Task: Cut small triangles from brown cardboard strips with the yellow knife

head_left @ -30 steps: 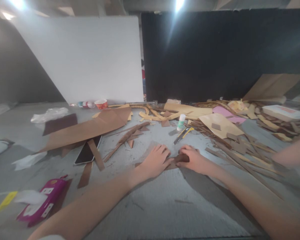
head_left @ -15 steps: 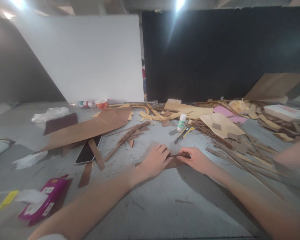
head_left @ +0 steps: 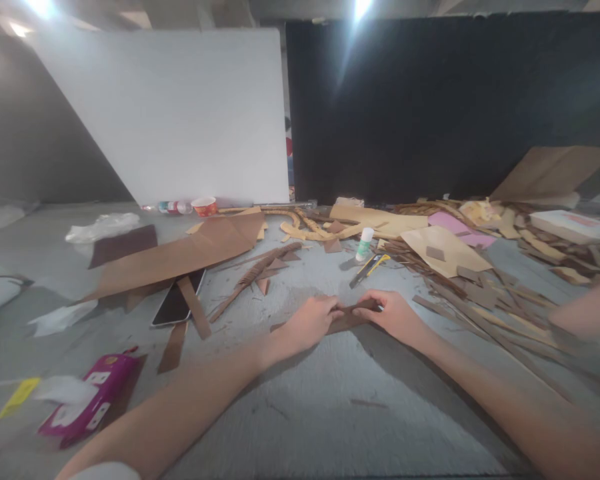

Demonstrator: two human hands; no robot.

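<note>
A strip of brown paper [head_left: 347, 324] lies on the grey table in front of me, its upper edge raised or folded. My left hand [head_left: 313, 322] has its fingers curled together on the strip's left part and covers much of it. With thumb and forefinger, my right hand [head_left: 384, 311] pinches the strip's right end. Just beyond the hands are a yellow-and-black utility knife [head_left: 370, 269] and a glue stick [head_left: 365, 244] standing upright with a white cap. A twisted brown paper roll [head_left: 255, 273] lies to the left of them.
At left are a large brown paper sheet [head_left: 175, 261], a phone [head_left: 173, 303] partly under it and a purple tissue pack [head_left: 93, 400]. Paper strips [head_left: 480, 327] and scraps are heaped at right, where another person's arm [head_left: 587, 310] reaches in. Behind stands a paper cup [head_left: 205, 207].
The fingers of my left hand have curled in from lying flatter over the strip. My right hand keeps its pinch in nearly the same place.
</note>
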